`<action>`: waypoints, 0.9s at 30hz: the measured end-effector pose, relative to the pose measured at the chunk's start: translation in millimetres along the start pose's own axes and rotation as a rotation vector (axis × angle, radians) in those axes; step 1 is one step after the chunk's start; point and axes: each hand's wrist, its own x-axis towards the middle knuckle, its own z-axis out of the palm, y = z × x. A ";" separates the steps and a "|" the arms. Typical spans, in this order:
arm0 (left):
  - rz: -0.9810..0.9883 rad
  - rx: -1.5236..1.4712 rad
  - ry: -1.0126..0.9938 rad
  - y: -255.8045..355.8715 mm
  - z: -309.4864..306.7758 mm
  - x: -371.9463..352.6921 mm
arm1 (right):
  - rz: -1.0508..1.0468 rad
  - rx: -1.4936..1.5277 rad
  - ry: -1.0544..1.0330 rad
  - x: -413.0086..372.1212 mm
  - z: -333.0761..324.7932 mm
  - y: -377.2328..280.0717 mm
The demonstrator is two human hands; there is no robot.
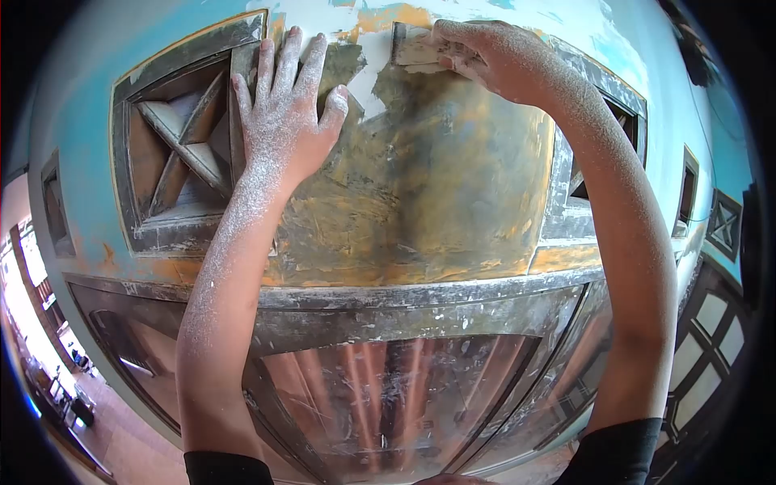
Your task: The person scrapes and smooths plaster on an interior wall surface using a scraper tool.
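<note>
My left hand (287,121), dusted with white powder, lies with its fingers spread on the wall, just right of the left vent frame (133,162). At the upper right my right hand (493,61) is closed round a flat scraper (398,44) whose dark edge meets the wall. Between and below my hands the wall patch (388,186) is brown and grey with orange streaks. Above it are white patches (376,69) and orange ones.
A second vent frame (566,178) is behind my right forearm. Below runs a dusty wooden ledge (364,299) over a glazed panel with reddish curtains (388,388). Doors with pale panes (703,356) stand at the far right. At the lower left shows a tiled floor (121,412).
</note>
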 end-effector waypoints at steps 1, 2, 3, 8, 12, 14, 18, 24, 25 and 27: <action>0.002 -0.003 0.003 -0.4 0.1 0.5 | 0.000 0.002 -0.004 -0.4 0.7 0.9; 0.004 -0.005 0.003 -0.5 -0.5 0.3 | -0.024 -0.022 0.015 -0.9 1.5 1.3; 0.001 -0.003 0.001 -0.8 -0.7 0.1 | -0.050 -0.046 0.036 -0.6 0.5 0.7; -0.008 0.012 -0.016 0.7 -2.5 -1.4 | -0.012 0.078 -0.021 -4.0 -8.0 7.3; -0.010 0.016 -0.029 1.3 -3.8 -2.6 | -0.009 0.145 -0.068 -5.5 -14.1 7.5; -0.007 0.011 -0.026 1.1 -4.1 -2.7 | 0.015 0.158 -0.083 -4.8 -9.2 12.8; 0.000 0.017 -0.024 0.7 -3.4 -2.1 | 0.110 0.280 -0.089 -8.3 -13.3 4.9; -0.014 -0.006 -0.020 1.3 -4.1 -3.0 | 0.047 0.243 -0.059 -17.6 -10.3 -6.4; -0.016 -0.006 -0.024 1.2 -4.0 -2.9 | 0.047 0.244 -0.058 -19.7 -9.1 -9.9; -0.019 -0.006 -0.026 1.5 -4.6 -2.3 | 0.001 0.209 -0.002 -22.8 -8.2 -22.1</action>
